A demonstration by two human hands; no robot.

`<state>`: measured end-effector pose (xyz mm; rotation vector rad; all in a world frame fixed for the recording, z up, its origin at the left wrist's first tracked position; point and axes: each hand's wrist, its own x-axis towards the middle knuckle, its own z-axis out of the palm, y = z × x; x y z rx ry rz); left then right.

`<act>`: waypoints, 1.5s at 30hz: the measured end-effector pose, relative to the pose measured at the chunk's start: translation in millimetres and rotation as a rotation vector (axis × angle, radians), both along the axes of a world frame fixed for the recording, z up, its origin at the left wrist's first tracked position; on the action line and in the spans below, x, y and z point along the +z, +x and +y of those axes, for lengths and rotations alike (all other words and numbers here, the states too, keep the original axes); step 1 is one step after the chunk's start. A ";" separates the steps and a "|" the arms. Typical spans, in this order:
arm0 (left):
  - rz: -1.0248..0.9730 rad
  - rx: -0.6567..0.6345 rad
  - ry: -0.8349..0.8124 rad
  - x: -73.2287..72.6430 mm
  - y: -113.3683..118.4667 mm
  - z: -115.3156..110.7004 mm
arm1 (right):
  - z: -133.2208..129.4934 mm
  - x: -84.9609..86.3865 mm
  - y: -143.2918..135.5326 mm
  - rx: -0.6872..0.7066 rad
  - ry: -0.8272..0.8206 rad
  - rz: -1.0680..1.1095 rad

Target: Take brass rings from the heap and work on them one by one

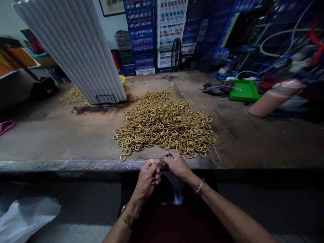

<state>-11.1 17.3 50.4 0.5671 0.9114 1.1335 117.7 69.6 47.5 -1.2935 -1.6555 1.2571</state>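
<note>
A wide heap of brass-coloured metal rings [164,121] lies on the workbench, just beyond my hands. At the bench's front edge my left hand [147,177] is closed, with a small ring [159,162] pinched at its thumb and fingertips. Another ring [153,181] shows lower down, under the curled fingers of that hand. My right hand [178,165] meets it from the right, its thumb and fingers pinched at the far side of the same small ring. Fine detail at the fingertips is too small to make out.
A tall white corrugated panel [76,50] stands in a black wire holder on the bench [63,135]. A smaller ring pile [73,95] lies behind it. To the right are a green tray [244,90], dark gloves [217,89] and a pink bottle [273,99]. Stacked crates [141,37] stand behind.
</note>
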 end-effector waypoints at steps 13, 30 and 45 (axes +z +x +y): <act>0.166 0.049 0.072 -7.4 3.0 0.0 | -18.2 -0.8 1.1 0.256 0.329 -0.672; 0.686 -0.323 0.105 -75.3 5.6 -32.4 | 34.5 12.4 -7.5 -0.027 0.424 -0.831; 0.573 -0.353 0.198 -44.4 10.3 -30.5 | 79.8 16.3 -41.7 -0.003 0.417 -1.005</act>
